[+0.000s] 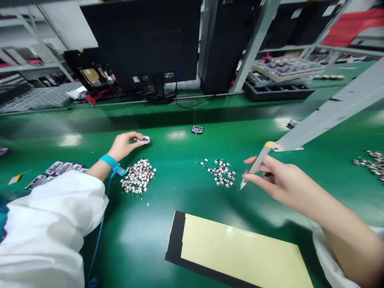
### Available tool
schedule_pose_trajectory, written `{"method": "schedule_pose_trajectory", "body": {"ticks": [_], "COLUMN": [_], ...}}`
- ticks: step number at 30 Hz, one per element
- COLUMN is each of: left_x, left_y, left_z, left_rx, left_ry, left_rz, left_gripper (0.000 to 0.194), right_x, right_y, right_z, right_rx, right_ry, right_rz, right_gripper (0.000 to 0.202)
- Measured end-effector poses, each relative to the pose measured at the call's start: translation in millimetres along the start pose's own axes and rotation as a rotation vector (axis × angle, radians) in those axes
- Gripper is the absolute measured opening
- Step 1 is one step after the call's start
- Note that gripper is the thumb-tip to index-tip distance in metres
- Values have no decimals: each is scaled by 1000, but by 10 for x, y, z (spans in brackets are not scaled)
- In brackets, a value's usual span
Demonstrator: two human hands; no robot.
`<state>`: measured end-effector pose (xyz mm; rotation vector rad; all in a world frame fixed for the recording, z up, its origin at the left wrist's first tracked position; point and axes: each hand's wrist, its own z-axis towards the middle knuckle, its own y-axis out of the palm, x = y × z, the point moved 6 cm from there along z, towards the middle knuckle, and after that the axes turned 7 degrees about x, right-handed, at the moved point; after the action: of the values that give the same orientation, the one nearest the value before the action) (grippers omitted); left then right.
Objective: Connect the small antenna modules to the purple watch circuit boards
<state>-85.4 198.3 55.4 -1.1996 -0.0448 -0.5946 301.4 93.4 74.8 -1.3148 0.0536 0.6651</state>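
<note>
My left hand (pixel 127 144) pinches a small rectangular device casing (pixel 145 139) just above the green mat, beyond a pile of small pale parts (pixel 138 177). A blue wrist strap (pixel 110 161) circles my left wrist. My right hand (pixel 270 176) holds a pair of grey tweezers (pixel 257 164) with a yellow end, its tips pointing down near a smaller scatter of similar parts (pixel 222 173). Whether anything is between the tips cannot be made out. Another device casing (pixel 197 129) lies by itself on the mat, between the hands and farther back.
A yellow sheet with a black border (pixel 240 252) lies in front. Several casings (pixel 60 169) sit by my left sleeve. A monitor (pixel 144 40) stands behind, a slanted metal post (pixel 333 106) at right, and more small parts (pixel 373 163) at the far right.
</note>
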Motion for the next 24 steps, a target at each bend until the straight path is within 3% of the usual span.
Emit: {"method": "schedule_pose_trajectory", "body": {"ticks": [2, 4, 7, 10, 12, 14, 17, 20, 24], "left_x": [-12, 205, 854, 1585, 1871, 1959, 1862, 1727, 1617], "left_y": [20, 19, 122, 502, 728, 936, 1124, 1148, 1073], "left_z": [-28, -75, -112, -119, -67, -14, 20, 11, -18], "left_rx": [4, 15, -32, -299, -325, -336, -340, -314, -265], "left_ry": [-8, -15, 24, 125, 116, 77, 25, -6, -93], "left_rz": [74, 130, 123, 43, 29, 29, -8, -112, -323], "left_gripper": [34, 30, 22, 20, 20, 18, 15, 11, 12], "right_x": [198, 388, 556, 605, 605, 583, 467, 218, -89], "right_y": [39, 34, 45, 152, 214, 227, 180, 227, 584], "right_z": [58, 88, 108, 116, 130, 183, 438, 937, 1676], "right_rx": [-136, -237, -303, -348, -379, -401, -362, -271, -250], "right_ry": [27, 77, 143, 195, 229, 250, 200, 1, -239], "right_rz": [-206, -426, -614, -709, -747, -763, -752, -681, -579], "right_gripper": [18, 15, 23, 26, 21, 16, 15, 25, 44]}}
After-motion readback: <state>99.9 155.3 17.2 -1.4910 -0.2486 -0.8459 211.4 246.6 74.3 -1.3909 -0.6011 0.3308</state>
